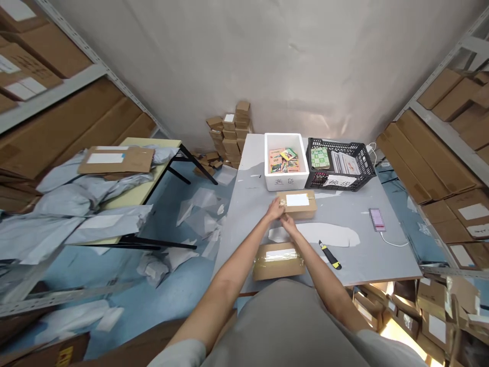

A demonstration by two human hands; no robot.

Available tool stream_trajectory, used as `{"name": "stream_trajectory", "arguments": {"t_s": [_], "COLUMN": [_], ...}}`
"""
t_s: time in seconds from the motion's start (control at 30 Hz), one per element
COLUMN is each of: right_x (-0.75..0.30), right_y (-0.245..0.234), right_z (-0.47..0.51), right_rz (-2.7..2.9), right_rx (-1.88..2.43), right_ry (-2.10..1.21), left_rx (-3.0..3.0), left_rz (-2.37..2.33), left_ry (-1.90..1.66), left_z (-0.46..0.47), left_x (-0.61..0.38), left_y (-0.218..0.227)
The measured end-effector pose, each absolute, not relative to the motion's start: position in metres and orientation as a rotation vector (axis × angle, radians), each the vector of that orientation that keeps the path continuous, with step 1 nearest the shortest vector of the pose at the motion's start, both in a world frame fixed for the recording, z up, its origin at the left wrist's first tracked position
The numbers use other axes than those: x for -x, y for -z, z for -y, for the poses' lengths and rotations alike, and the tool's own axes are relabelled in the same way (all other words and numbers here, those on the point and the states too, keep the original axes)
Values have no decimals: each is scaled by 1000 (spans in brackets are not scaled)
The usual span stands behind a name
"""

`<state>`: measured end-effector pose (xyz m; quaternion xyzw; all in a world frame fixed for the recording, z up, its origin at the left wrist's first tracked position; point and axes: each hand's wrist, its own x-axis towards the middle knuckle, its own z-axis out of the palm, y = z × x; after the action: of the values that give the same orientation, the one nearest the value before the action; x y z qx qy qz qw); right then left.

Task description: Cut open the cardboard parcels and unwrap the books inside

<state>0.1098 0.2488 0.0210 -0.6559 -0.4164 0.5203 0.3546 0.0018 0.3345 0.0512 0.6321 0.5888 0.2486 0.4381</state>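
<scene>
A small cardboard box (310, 206) with a white label and clear tape lies on the grey table behind my hands. My left hand (274, 210) grips its left end, fingers bent over the edge. Close beside it, my right hand (289, 223) has its fingers closed at the box's front left corner; the fingertips are partly hidden. Between my forearms and nearer to me rests a second taped cardboard box (280, 270), which neither hand touches. A yellow and black box cutter (330, 256) lies to the right of my right forearm.
A white foam bin (286, 182) with small colourful packs and a black plastic crate (344, 184) with booklets stand at the table's back. At right lies a phone (377, 219) on a cable. Left, a side table (168, 148) bears grey parcels. Laden shelves flank both sides.
</scene>
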Motion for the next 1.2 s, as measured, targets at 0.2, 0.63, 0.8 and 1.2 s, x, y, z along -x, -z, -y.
{"name": "stream_trajectory", "arguments": {"t_s": [0.2,0.63,0.8,1.2], "right_x": [-189,-321,-312,-239], "right_y": [-21,7,15,-24], "right_z": [-280,-83,-91,-61], "right_rz": [1145,1213,1297,1272], "right_rx": [1993,2614,2400,1758], "right_ry": [-1229,-1037,-1088,-1116], "left_rx": [-1492,-970,-983,-901], "left_rz": [-1480,-1735,-1617,-1516], "left_ry": [-634,-688,-927,-1070], "left_z": [-298,-74,-66,-25], "left_x": [12,106,86,79], "left_y": [-47,-5,3,14]}}
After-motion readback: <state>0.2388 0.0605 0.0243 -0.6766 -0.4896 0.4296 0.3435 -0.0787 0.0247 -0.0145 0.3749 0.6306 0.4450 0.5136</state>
